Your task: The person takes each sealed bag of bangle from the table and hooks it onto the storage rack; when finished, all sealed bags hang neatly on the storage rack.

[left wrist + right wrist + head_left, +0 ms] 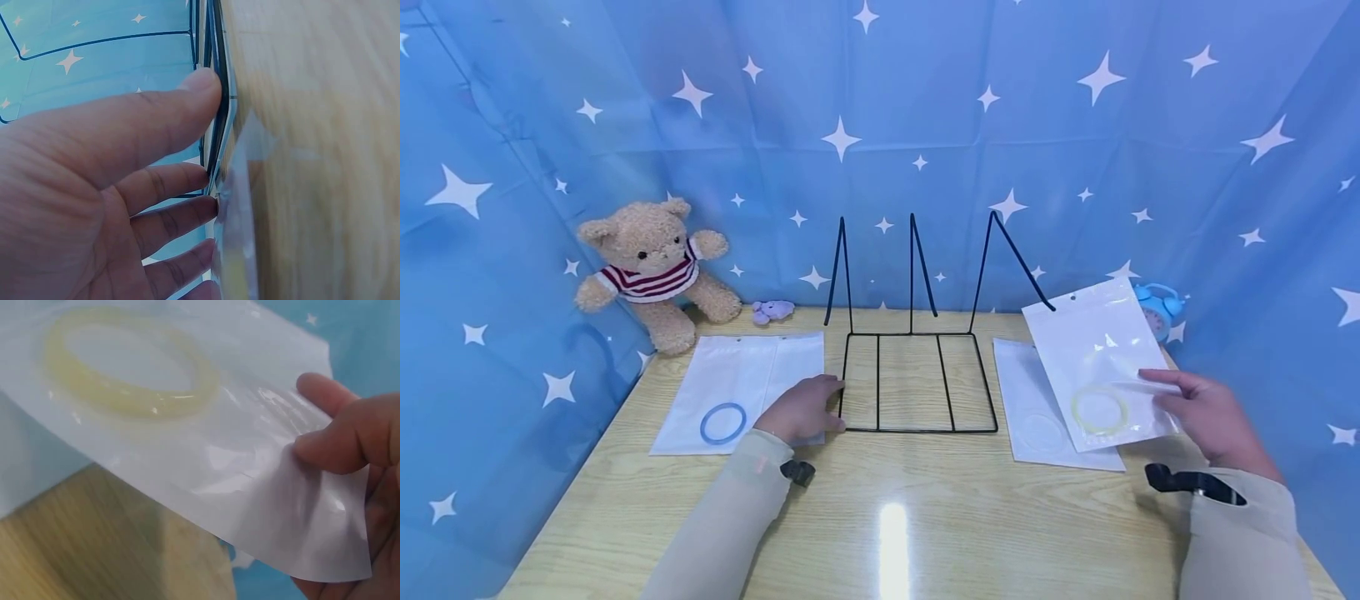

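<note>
A black wire display rack [917, 431] with three upright prongs stands mid-table. My left hand [802, 406] presses the left side of its base with thumb and extended fingertips. In the left wrist view the thumb [156, 122] lies along the dark wire. My right hand [1213, 412] pinches the right edge of a white plastic pouch [250, 481] between thumb and fingers. Through its clear front a pale yellow ring bracelet [119, 400] shows. The pouch is tilted, its punched top-left corner overlapping the tip of the rack's right prong [1024, 262].
Under the raised pouch lies another white pouch [1011, 392] with a clear ring. On the left is a pouch [722, 375] with a blue ring [703, 425]. A teddy bear [647, 258], small purple toy [772, 312] and blue alarm clock [1159, 310] sit along the back by a star-patterned curtain.
</note>
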A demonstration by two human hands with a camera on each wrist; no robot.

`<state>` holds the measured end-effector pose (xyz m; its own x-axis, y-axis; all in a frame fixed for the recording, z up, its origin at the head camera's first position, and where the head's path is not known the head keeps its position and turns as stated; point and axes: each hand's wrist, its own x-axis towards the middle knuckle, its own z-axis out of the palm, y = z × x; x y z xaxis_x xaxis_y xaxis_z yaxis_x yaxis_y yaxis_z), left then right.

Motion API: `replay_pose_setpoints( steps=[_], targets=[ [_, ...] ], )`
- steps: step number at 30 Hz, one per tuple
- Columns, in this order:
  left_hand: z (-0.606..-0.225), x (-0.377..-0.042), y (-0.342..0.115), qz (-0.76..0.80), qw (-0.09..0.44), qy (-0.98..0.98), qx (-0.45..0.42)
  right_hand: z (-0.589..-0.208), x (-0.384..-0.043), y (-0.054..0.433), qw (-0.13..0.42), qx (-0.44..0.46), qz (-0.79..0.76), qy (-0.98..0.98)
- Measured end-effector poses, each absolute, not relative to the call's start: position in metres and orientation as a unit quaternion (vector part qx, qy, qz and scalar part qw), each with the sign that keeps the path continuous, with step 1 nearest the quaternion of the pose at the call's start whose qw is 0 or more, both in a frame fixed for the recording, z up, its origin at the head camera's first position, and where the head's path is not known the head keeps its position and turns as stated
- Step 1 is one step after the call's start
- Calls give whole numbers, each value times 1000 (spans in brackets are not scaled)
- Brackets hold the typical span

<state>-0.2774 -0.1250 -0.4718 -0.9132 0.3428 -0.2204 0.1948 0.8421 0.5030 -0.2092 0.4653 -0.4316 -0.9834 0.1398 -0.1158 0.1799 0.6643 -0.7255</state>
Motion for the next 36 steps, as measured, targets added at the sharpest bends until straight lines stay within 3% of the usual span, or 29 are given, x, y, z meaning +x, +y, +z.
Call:
replay_pose_setpoints(
  steps=[17,27,36],
  targets=[
    [-472,-277,-126,244,152,947,143,-413,-197,446,-56,34,-414,908],
    [-472,-277,-126,244,152,946,147,-397,-190,440,-60,-45,-482,873],
    [-470,-276,-126,241,149,947,150,-390,-184,432,-28,-139,-614,777]
  ],
)
